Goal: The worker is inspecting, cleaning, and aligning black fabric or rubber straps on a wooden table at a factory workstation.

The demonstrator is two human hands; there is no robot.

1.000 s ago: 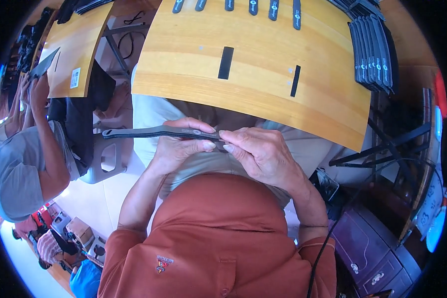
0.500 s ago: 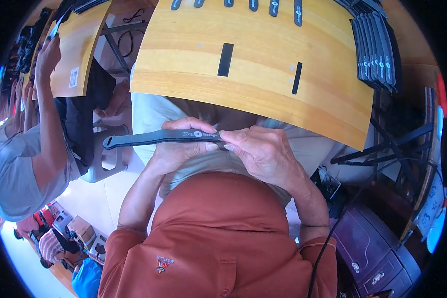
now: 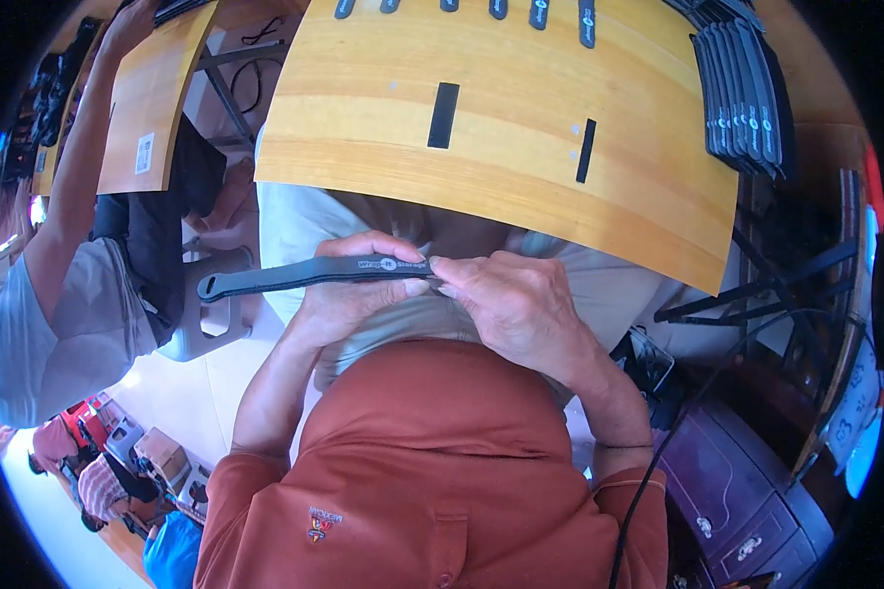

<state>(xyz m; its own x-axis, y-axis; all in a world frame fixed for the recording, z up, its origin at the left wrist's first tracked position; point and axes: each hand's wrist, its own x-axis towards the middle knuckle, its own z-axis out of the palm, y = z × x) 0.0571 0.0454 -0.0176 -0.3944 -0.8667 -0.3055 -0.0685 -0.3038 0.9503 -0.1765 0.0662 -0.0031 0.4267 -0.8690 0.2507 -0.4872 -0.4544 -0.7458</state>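
Observation:
A long flat black strap [image 3: 295, 277] with a rounded looped end pointing left is held level in front of my chest, below the near edge of the yellow wooden table [image 3: 501, 167]. My left hand [image 3: 349, 294] curls around its right half from beneath, thumb on its underside. My right hand [image 3: 516, 309] pinches the strap's right end with thumb and fingertips, touching the left hand. Both hands sit above my lap, over an orange shirt.
On the table lie two black strips [image 3: 443, 115], a row of black strap ends [image 3: 540, 12] along the far edge and a stack of black straps [image 3: 742, 93] at the right. A person in a grey shirt [image 3: 44, 314] works at a neighbouring table [image 3: 152, 98] on the left. A dark cabinet [image 3: 746, 491] stands lower right.
The strap has been lifted slightly and levelled, its looped end now sticking out further to the left. The person at the left has raised an arm up to their table.

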